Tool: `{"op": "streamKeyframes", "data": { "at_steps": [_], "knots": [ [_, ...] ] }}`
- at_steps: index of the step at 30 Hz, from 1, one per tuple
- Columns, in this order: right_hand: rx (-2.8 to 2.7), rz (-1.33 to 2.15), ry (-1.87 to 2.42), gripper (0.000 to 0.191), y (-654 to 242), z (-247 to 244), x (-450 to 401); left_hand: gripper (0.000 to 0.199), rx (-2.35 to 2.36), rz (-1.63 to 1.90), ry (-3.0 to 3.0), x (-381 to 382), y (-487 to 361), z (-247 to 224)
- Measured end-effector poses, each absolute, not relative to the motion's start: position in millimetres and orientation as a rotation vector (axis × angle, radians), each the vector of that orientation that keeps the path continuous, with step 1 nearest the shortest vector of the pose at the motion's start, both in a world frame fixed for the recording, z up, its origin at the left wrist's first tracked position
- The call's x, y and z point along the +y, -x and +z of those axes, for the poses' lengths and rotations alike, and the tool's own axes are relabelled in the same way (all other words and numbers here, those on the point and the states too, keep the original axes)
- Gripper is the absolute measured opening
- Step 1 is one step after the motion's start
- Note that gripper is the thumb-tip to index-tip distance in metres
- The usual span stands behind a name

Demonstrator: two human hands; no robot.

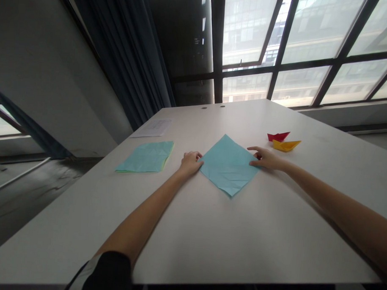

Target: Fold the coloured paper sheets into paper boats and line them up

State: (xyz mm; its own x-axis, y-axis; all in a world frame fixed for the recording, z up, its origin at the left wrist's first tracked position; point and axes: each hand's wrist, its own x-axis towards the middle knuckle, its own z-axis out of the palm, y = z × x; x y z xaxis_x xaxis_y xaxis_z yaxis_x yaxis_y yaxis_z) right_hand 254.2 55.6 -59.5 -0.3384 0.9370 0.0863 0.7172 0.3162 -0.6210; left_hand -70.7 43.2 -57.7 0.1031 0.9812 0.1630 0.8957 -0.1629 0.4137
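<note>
A square blue paper sheet lies on the white table, turned so that one corner points toward me and one away. Crease lines cross its lower half. At its left corner, my left hand pinches the paper's edge between thumb and fingers. My right hand grips the right corner, with the index finger stretched out above it. Both hands rest close to the tabletop.
On the white table, a stack of blue and green paper lies at left, with a printed white sheet behind it. A red paper boat and a yellow paper boat stand beyond my right hand.
</note>
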Motion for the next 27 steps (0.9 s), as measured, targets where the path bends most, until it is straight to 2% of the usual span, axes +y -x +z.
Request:
{"op": "streamKeyframes", "data": {
  "at_steps": [6, 10, 19, 27],
  "knots": [
    [-2.181, 0.485, 1.484, 0.035, -260.4, -63.1, 61.3, 0.018, 1.618, 0.859, -1.949, 52.0, 77.9, -60.7],
    [-2.169, 0.506, 1.414, 0.022, -265.1, -69.5, 64.9, 0.017, 1.594, 0.914, -1.999, 56.0, 81.0, -64.2],
    [-2.169, 0.424, 1.402, 0.018, -269.1, -74.6, 65.9, 0.028, 1.453, 0.839, -2.179, 55.0, 83.9, -63.5],
    [-2.165, 0.333, 1.335, 0.017, -266.7, -76.2, 65.0, 0.027, 1.533, 0.761, -2.317, 54.4, 84.3, -60.7]
  ]
}}
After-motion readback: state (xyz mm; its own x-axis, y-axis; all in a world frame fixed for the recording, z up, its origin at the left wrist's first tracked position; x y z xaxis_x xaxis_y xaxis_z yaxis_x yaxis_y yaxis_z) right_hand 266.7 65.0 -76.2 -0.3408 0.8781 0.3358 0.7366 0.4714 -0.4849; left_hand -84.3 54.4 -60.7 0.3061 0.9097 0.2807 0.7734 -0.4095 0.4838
